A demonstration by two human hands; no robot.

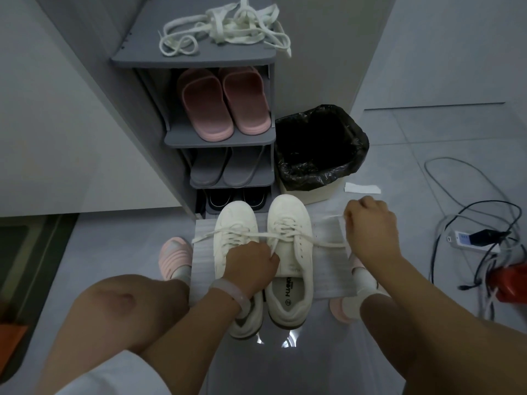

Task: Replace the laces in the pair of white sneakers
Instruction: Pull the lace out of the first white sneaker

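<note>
Head view: your two white sneakers sit side by side on a white sheet [330,269] at 6 o'clock of the grey shoe rack [219,138], toes toward it. Your left hand [251,266] rests over the left sneaker [233,223], fingers curled, pinching a lace strand of the right sneaker [289,223]. Your right hand [369,223], at 3 o'clock of that sneaker, is closed around the other lace end [322,242], drawn taut. A loose lace pile [228,29] lies on the rack top. A black-lined bin [319,146] stands at 3 o'clock of the rack.
</note>
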